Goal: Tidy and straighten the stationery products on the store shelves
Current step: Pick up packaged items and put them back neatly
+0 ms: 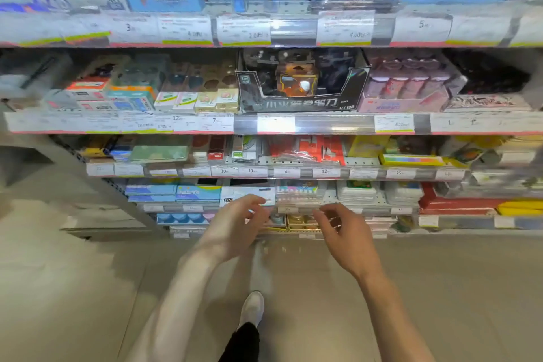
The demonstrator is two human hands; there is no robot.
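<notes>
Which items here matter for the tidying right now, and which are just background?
In play: left hand, right hand, white pack, pastel pack.
Background: black display box, pink display box, price tags, shoe.

A pale tiled floor (440, 288) fills the lower half, from eight to four o'clock. At six o'clock a white shoe (252, 308) stands on it, with a dark trouser leg (242, 344) just below. At nine o'clock grey shelving end panels (35, 170) blur.

floor (88, 288): beige tiles, glossy | shelving unit (323, 123): tiered, metal | light: bright
</notes>
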